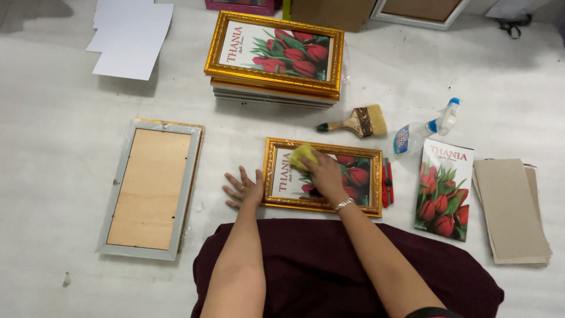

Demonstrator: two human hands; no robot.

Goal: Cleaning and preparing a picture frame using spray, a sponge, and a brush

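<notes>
- Right hand (325, 174) grips a yellow cloth (302, 156), pressing it on the gold frame (322, 176).
- Left hand (244, 188) lies flat, fingers spread, touching that frame's left edge.
- The frame holds a red tulip print.

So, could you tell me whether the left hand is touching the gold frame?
Touching: the head view shows the left hand flat on the surface, its thumb side against the gold frame's left edge.

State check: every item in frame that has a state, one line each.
gold frame: face up, flat, being wiped
yellow cloth: bunched under right hand
left hand: flat, fingers spread, at the frame's left edge
frame stack: top frame face up
grey frame: face down, backing showing
spray bottle: lying on its side
brush: lying flat
</notes>
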